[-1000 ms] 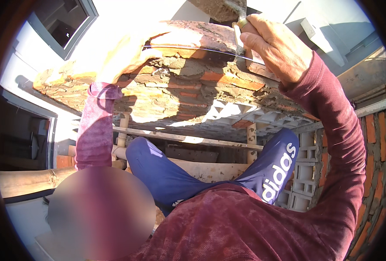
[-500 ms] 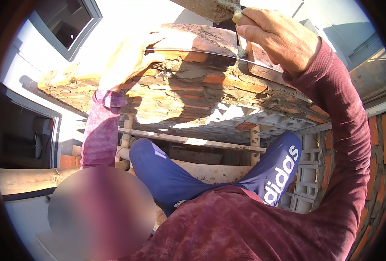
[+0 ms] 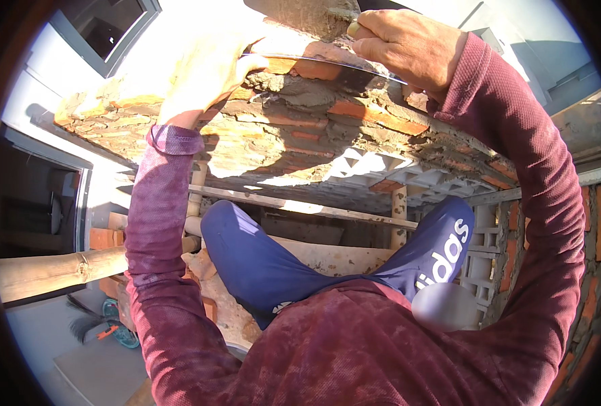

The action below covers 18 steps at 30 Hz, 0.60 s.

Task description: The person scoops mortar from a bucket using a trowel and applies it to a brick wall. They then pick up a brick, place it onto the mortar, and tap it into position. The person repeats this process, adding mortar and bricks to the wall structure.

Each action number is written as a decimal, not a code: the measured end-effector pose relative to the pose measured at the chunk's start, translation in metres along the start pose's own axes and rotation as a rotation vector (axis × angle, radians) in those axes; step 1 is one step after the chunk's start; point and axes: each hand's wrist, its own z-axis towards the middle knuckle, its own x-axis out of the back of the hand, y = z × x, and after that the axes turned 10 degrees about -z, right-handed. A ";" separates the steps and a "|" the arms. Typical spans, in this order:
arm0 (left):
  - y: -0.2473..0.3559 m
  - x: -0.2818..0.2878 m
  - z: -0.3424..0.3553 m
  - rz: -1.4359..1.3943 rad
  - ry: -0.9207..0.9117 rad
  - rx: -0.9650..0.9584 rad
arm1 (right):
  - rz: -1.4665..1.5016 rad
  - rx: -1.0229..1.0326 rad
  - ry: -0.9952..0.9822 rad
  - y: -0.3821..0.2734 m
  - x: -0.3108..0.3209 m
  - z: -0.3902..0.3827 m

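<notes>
A brick [image 3: 314, 69] lies on the top course of a rough brick wall [image 3: 273, 122], its front edge partly in shadow. My left hand [image 3: 209, 68] grips the brick's left end, thumb on the front face and fingers over the top. My right hand [image 3: 408, 51] is closed round the handle of a trowel, whose pale yellow end [image 3: 353, 29] shows by the thumb. The mortar-smeared trowel blade [image 3: 300, 15] is over the back of the brick; whether it touches is unclear. A thin taut string [image 3: 361, 68] runs along the brick's front edge.
Below the wall, bamboo poles [image 3: 57, 273] and a thin wooden rail [image 3: 314, 208] cross near my knees. Grey ventilation blocks [image 3: 375, 166] sit under the brickwork. Loose bricks [image 3: 104, 238] are stacked at the left, above a teal object [image 3: 121, 331] lower down.
My right hand and the trowel have moved left, bringing the blade over the brick. My left hand stays on the brick's left end. The view has shifted slightly.
</notes>
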 end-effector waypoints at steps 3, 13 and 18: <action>-0.007 -0.011 0.000 0.013 0.014 -0.008 | 0.116 -0.041 0.078 0.007 0.005 0.005; -0.003 -0.007 -0.004 0.023 -0.006 -0.004 | 0.045 -0.005 0.058 0.005 -0.006 0.005; -0.010 -0.011 -0.001 0.007 0.035 -0.110 | 0.213 -0.001 0.048 0.022 -0.007 -0.001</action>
